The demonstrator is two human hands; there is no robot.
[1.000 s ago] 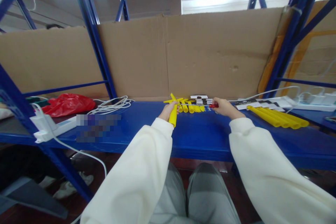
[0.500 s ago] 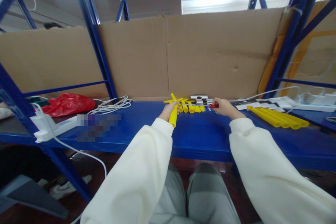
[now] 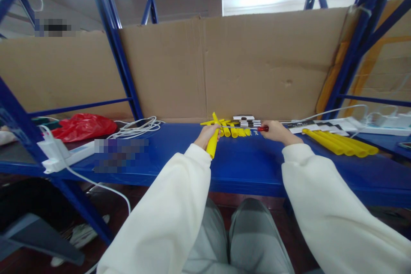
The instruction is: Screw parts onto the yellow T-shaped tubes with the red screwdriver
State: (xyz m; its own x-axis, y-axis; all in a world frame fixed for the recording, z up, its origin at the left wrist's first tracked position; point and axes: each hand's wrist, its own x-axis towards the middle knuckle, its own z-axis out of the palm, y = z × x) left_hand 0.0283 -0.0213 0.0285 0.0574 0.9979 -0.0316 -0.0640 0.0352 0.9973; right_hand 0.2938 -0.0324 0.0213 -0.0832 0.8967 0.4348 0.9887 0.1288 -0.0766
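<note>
My left hand (image 3: 208, 135) is wrapped round a yellow tube-shaped piece (image 3: 212, 147), its wide end pointing down towards me and narrower yellow arms standing out above my fingers. In my right hand (image 3: 271, 131) is a screwdriver with a red handle (image 3: 263, 129). Its thin shaft runs left towards the yellow piece; whether the tip touches it I cannot tell. Several short yellow tube pieces (image 3: 234, 132) lie in a row just behind and between my hands. Small white bits (image 3: 256, 133) rest beside my right hand.
Small black-and-white boxes (image 3: 248, 122) stand stacked against the cardboard wall (image 3: 257, 64). Long yellow tubes (image 3: 343, 145) lie at the right of the blue table (image 3: 244, 167). Leftward are coiled white cables (image 3: 138, 127), a red plastic bag (image 3: 85, 127) and a power strip (image 3: 80, 153). Blue posts (image 3: 115, 43) frame the table.
The yellow piece in my left hand has tilted slightly, its upper arm shifting right. My right hand has moved very slightly to the right with the screwdriver.
</note>
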